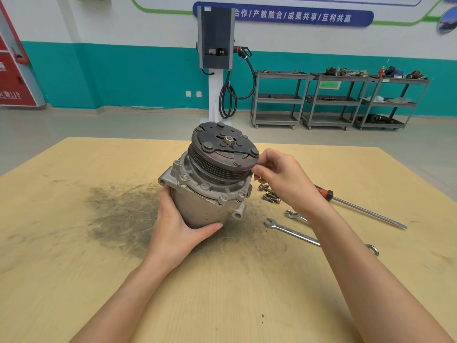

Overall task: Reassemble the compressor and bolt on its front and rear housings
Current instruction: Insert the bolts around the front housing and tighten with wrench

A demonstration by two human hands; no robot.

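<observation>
The compressor (pixel 205 194) stands tilted on the wooden table (pixel 74 243), its dark grooved pulley and clutch plate (pixel 222 147) facing up and away. The silver front housing (pixel 183 179) sits under the pulley with bolt holes around its flange. My left hand (pixel 180 229) wraps the lower body of the compressor from the near side. At the right edge of the pulley, my right hand (pixel 284 179) has its fingertips pinched together; whatever is between them is too small to make out. A few loose bolts (pixel 270 195) lie just right of the compressor, partly behind my right hand.
Two combination wrenches (pixel 291 230) and a red-handled screwdriver (pixel 358 206) lie on the table to the right. A dark greasy smear (pixel 118 209) covers the wood left of the compressor. Beyond the table stand a charging post (pixel 216 58) and grey shelf carts (pixel 333 100).
</observation>
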